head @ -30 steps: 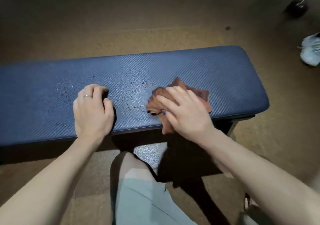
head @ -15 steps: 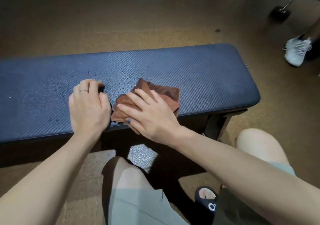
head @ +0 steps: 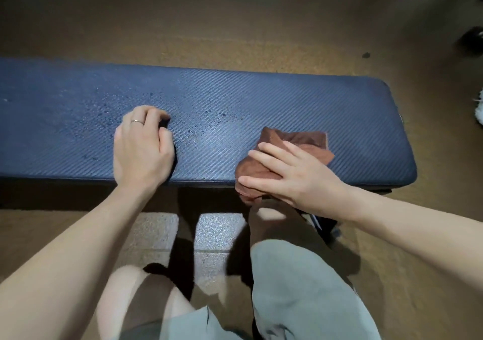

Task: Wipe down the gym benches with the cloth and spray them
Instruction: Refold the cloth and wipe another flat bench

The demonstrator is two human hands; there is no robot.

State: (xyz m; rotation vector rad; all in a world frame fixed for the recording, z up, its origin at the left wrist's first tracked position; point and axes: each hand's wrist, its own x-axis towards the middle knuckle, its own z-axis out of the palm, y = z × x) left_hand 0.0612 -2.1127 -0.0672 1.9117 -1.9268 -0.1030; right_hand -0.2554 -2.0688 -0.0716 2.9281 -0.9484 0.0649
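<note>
Two hands rest on the blue desk (head: 300, 104), long axis three-to-nine: right hand (head: 295, 176) flat, pressing the cloth (head: 295, 141); left hand (head: 142, 148) curled, seemingly holding nothing.

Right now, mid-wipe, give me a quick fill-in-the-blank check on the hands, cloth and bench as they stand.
1. The right hand presses flat on the ____ cloth.
2. The cloth lies at the bench's near edge, toward its ____ end.
3. The left hand wears a ____ on one finger.
4. Spray droplets sit on the pad ____ the two hands.

Missing words: brown; right; ring; between
</note>
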